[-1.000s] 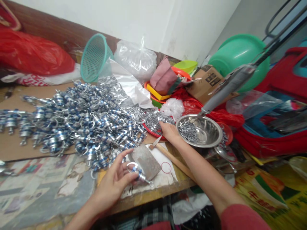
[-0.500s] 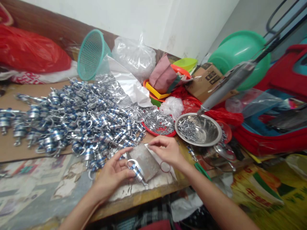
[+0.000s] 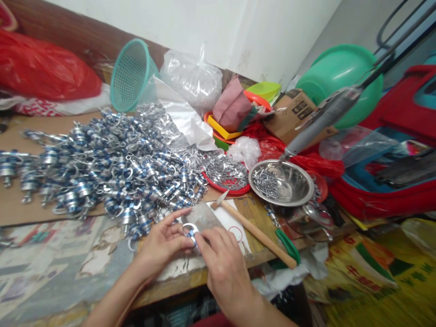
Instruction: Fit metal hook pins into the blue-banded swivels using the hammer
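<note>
My left hand [image 3: 166,240] pinches a silver-and-blue metal hook piece [image 3: 191,233] over a grey metal plate [image 3: 203,216] near the table's front edge. From the right, my right hand [image 3: 221,259] reaches the same piece, fingers bent and closed at its lower part, which they cover. Just right of the plate lies a hammer [image 3: 257,231] with a wooden handle, its head pointing up and left. A large heap of similar metal pieces [image 3: 129,168] spreads at the left and behind my left hand.
A steel bowl [image 3: 296,184] of thin metal pins and a red plate [image 3: 235,190] of small metal parts stand behind the hammer. A grey rod-like tool [image 3: 320,120] slants above the bowl. Green-handled tool [image 3: 289,245] sits at the right edge.
My right hand has moved from the plate's upper right edge down and toward me, onto the hook piece. The hammer now shows on the table. My left hand stays nearly in place.
</note>
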The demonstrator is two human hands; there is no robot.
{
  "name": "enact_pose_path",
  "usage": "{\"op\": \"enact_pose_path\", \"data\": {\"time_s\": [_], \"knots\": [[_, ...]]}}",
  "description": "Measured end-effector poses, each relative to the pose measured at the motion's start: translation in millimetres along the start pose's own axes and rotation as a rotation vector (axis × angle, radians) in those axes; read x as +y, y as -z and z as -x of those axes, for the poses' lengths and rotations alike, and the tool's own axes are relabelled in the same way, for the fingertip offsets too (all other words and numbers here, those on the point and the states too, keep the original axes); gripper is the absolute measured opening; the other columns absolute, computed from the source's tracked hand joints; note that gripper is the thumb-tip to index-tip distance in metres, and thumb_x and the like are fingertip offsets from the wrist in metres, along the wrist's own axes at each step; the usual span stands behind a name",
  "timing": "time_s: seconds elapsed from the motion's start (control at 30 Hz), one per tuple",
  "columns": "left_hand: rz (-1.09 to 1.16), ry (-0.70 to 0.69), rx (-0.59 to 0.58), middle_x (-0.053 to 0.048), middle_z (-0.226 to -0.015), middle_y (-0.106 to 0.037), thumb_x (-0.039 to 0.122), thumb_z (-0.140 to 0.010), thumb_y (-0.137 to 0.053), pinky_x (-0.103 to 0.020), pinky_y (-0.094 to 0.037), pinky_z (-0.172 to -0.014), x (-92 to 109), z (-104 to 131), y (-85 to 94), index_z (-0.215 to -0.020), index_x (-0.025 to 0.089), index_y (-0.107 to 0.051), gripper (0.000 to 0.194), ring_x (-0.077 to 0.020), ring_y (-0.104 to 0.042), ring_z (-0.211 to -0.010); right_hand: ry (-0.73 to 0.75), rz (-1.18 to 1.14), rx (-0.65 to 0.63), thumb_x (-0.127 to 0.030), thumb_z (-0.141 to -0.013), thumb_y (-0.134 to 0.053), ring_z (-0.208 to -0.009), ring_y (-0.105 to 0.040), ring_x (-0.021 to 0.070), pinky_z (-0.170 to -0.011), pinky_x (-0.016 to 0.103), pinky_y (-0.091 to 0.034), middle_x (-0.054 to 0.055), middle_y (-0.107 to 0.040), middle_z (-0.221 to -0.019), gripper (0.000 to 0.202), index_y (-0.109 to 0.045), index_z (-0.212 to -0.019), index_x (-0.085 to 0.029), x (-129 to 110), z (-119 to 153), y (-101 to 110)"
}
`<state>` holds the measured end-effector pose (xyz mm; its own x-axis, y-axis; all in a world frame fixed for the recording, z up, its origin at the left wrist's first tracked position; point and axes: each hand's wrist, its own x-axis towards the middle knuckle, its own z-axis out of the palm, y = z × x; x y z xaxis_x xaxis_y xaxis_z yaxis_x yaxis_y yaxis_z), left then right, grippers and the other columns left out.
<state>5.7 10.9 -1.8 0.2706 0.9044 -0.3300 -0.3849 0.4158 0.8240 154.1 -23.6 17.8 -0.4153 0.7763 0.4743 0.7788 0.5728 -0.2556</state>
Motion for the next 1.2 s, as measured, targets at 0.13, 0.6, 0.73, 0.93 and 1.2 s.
{"op": "enact_pose_path", "data": {"time_s": [0.13, 0.6, 0.73, 0.93, 1.2], "knots": [[0.006, 0.011, -0.004, 0.004, -0.061, -0.061, 0.011, -0.055, -0.072, -0.024, -0.047, -0.052, 0.4, -0.7, 0.3, -0.114, 0.018, -0.049, 0.063, -0.0103, -0.055, -0.051, -0.119, -0.104, -0.004, -0.005, -0.08, -0.037, -0.08, -0.048, 0.0183, -0.068, 0.032, -0.039, 0.006, -0.055, -0.085, 0.039, -0.061, -0.103, -0.025, 3.2, 4.8, -2.6], [-0.008, -0.01, 0.007, 0.005, -0.057, -0.058, 0.009, -0.056, -0.071, -0.023, -0.048, -0.049, -0.2, -0.3, 0.3, -0.114, 0.016, -0.05, 0.062, -0.0091, -0.054, -0.048, -0.402, 0.119, -0.21, -0.025, -0.083, -0.047, -0.075, -0.06, 0.0177, -0.064, 0.027, -0.046, 0.005, -0.062, -0.085, 0.02, -0.058, -0.097, -0.017, 97.6, 16.9, 30.1], [-0.026, -0.011, 0.015, 0.004, -0.057, -0.06, 0.009, -0.056, -0.071, -0.024, -0.049, -0.05, -0.1, -0.9, 0.8, -0.117, 0.015, -0.047, 0.066, -0.0101, -0.055, -0.05, -0.182, -0.068, -0.049, -0.02, -0.085, -0.046, -0.079, -0.06, 0.0148, -0.069, 0.025, -0.047, 0.004, -0.063, -0.092, 0.038, -0.046, -0.123, -0.022, 62.7, 14.3, 54.9], [-0.062, -0.025, 0.049, 0.005, -0.052, -0.059, 0.009, -0.055, -0.071, -0.023, -0.049, -0.049, 1.3, 0.3, -1.4, -0.124, 0.013, -0.04, 0.075, -0.0101, -0.055, -0.047, -0.052, 0.011, -0.119, -0.009, -0.084, -0.042, -0.07, -0.059, 0.0143, -0.06, 0.024, -0.047, 0.004, -0.062, -0.082, 0.047, -0.041, -0.128, -0.025, 41.5, 25.6, 58.2], [-0.06, -0.026, 0.067, 0.007, -0.05, -0.058, 0.01, -0.055, -0.072, -0.022, -0.049, -0.049, 1.2, 0.7, -1.8, -0.127, 0.016, -0.039, 0.08, -0.0096, -0.054, -0.046, -0.136, -0.032, -0.129, -0.013, -0.086, -0.039, -0.073, -0.061, 0.0145, -0.065, 0.024, -0.049, 0.004, -0.064, -0.086, 0.042, -0.045, -0.125, -0.024, 42.6, 39.5, 47.2]]}}
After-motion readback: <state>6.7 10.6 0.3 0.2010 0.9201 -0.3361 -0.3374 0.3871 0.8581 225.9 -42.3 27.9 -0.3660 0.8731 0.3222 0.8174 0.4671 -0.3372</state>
